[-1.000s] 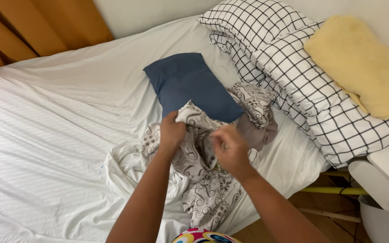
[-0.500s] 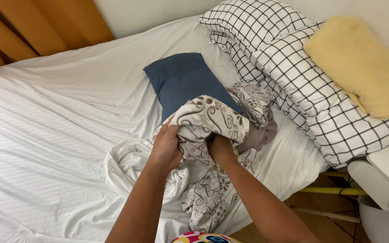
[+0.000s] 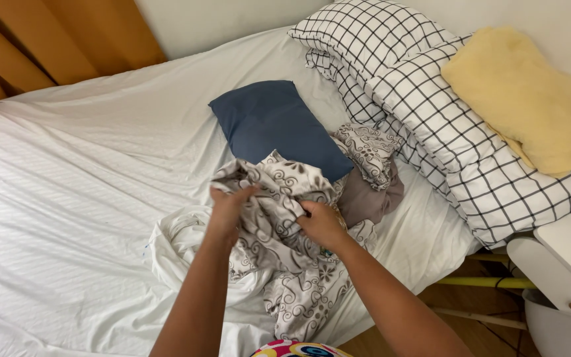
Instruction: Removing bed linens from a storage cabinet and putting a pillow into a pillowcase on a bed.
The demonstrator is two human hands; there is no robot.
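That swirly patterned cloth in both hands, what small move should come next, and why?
Probably lift and pull the hands apart to open it out. The left hand and right hand both grip the patterned cloth, which is bunched and crumpled above the white sheet, its edges not findable.

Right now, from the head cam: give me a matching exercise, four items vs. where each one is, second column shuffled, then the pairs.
Column 1:
1. blue pillow
2. patterned cloth
3. yellow blanket
4. orange curtain

Column 2:
A. top left corner, beyond the bed
B. gripped by the left hand and right hand
C. lying on the checked pillows at right
D. flat on the white sheet, just beyond the hands

Pairs: 1-D, 2-B, 3-C, 4-A
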